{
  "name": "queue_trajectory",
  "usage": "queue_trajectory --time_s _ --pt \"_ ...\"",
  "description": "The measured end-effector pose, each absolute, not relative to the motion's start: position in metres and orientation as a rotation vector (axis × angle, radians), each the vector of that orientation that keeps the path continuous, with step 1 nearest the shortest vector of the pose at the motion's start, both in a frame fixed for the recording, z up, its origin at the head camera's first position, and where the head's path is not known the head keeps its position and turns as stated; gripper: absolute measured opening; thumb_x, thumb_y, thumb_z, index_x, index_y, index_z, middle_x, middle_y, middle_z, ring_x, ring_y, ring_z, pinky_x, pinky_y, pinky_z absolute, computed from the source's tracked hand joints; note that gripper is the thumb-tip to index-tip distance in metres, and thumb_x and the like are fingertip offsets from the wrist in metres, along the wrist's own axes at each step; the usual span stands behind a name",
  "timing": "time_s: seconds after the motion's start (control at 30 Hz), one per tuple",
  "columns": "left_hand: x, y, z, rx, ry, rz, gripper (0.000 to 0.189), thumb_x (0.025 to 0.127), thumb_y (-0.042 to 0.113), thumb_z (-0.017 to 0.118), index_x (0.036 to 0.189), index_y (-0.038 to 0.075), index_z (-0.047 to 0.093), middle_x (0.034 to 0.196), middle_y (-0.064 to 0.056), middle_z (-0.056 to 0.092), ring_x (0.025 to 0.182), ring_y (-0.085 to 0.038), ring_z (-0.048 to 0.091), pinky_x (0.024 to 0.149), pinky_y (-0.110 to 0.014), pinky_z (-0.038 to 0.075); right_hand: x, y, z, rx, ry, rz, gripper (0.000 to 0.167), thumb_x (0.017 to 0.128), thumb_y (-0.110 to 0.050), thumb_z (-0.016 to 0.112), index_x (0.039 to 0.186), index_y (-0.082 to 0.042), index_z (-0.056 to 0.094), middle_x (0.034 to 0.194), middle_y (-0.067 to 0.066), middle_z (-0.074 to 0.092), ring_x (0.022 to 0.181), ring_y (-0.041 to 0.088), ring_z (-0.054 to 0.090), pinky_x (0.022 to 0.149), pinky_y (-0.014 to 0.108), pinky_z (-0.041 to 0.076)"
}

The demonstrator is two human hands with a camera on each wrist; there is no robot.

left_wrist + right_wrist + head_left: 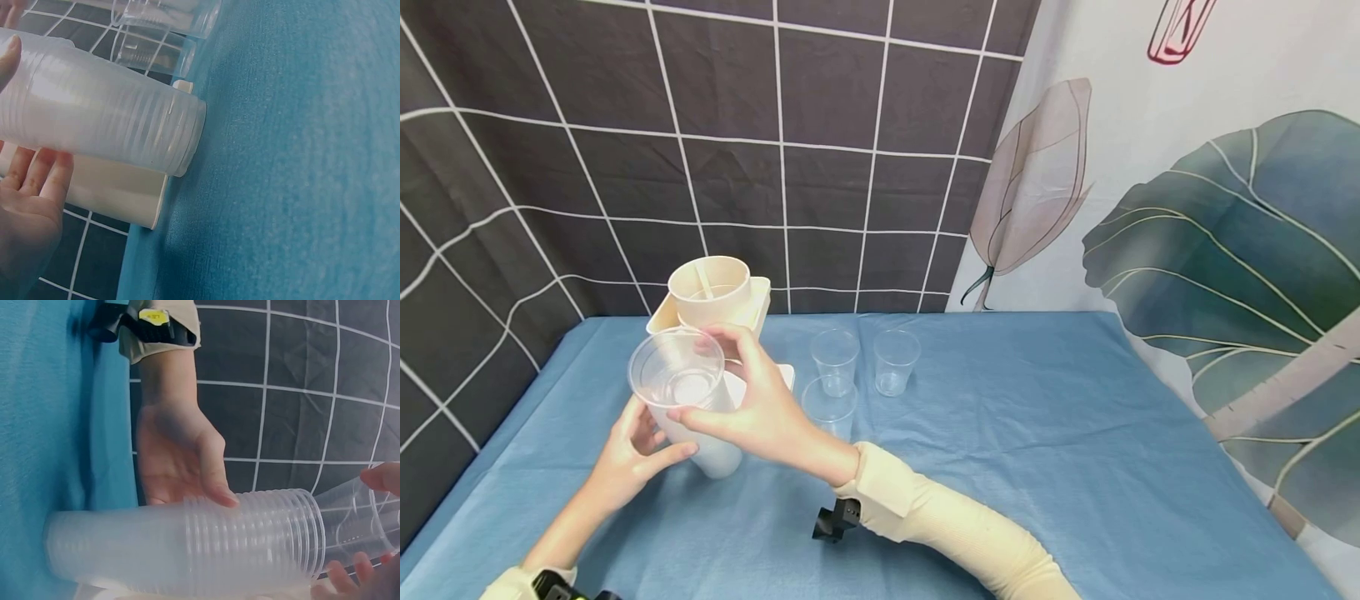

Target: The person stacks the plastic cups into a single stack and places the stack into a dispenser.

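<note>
Left hand (631,460) curled round a tall stack of nested clear plastic cups (717,458), thumb on one side, fingers on the other. Right hand (754,407) pinches the clear topmost cup (350,528) near its rim, thumb and fingers apart across it. Stack is roughly upright, slightly tilted, over the blue cloth-covered counter (1015,417), on its left part; can't tell if the base touches.

Just behind the stack: cream round divided container (722,310) beside a cream rectangular piece (762,298). Right of it, three separate clear plastic cups (897,362) on the counter. Behind, dark grey white-gridded fabric (827,100).

Right wrist view shows the topmost cup standing out well past the stacked rims; head view looks down into it, hiding that gap. Left wrist view shows the left fingertips (59,164) touching the stack's side; head view mostly hides them.
</note>
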State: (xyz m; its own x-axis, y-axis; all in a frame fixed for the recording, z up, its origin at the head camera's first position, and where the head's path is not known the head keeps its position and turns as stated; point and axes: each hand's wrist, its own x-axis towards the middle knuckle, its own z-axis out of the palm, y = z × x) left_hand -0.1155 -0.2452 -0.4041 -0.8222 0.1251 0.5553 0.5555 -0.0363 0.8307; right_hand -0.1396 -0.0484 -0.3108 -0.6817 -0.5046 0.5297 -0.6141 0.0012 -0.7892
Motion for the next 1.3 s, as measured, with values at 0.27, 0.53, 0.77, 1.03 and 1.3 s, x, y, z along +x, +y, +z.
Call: queue_trajectory --time_s 0.27,0.53,0.77,1.03,1.3 --pt "-0.116 -0.245 -0.405 -0.732 -1.919 -1.931 0.091 0.064 -0.033 0.057 0.145 -0.001 0.029 0.131 0.006 0.052 0.118 0.000 0.053 0.089 -0.012 0.048 -0.140 -0.050 -0.314 1.202 -2.199 1.743 0.072 0.080 -0.010 0.075 0.138 -0.006 0.033 0.137 0.010 0.051 0.128 0.010 0.049 0.108 0.020 0.037" --pt "-0.114 -0.246 -0.404 -0.713 -1.949 -1.928 0.089 0.065 -0.032 0.058 0.144 0.001 0.031 0.131 0.006 0.052 0.119 0.000 0.053 0.090 -0.012 0.048 -0.141 -0.052 -0.316 1.171 -2.251 1.717 0.070 0.082 -0.012 0.073 0.139 -0.008 0.032 0.138 0.007 0.053 0.130 0.008 0.047 0.108 0.021 0.038" --pt "-0.114 -0.246 -0.404 -0.713 -1.953 -1.932 0.089 0.066 -0.033 0.058 0.143 0.001 0.031 0.131 0.007 0.052 0.119 0.000 0.053 0.090 -0.012 0.048 -0.144 -0.054 -0.322 1.161 -2.300 1.678 0.069 0.084 -0.014 0.072 0.140 -0.008 0.033 0.139 0.006 0.052 0.130 0.006 0.047 0.105 0.018 0.040" --pt "-0.115 -0.246 -0.405 -0.716 -1.947 -1.933 0.086 0.065 -0.033 0.058 0.140 0.001 0.035 0.129 0.007 0.054 0.118 0.000 0.054 0.090 -0.011 0.048 -0.146 -0.053 -0.327 1.155 -2.362 1.632 0.069 0.084 -0.016 0.072 0.141 -0.006 0.034 0.139 0.008 0.050 0.129 0.008 0.047 0.103 0.018 0.041" --pt "-0.115 -0.246 -0.406 -0.736 -1.925 -1.933 0.084 0.064 -0.034 0.057 0.139 0.000 0.036 0.128 0.007 0.055 0.117 -0.001 0.054 0.090 -0.012 0.048 -0.147 -0.053 -0.330 1.154 -2.381 1.602 0.068 0.084 -0.017 0.072 0.141 -0.006 0.036 0.139 0.009 0.050 0.129 0.009 0.047 0.101 0.014 0.041"
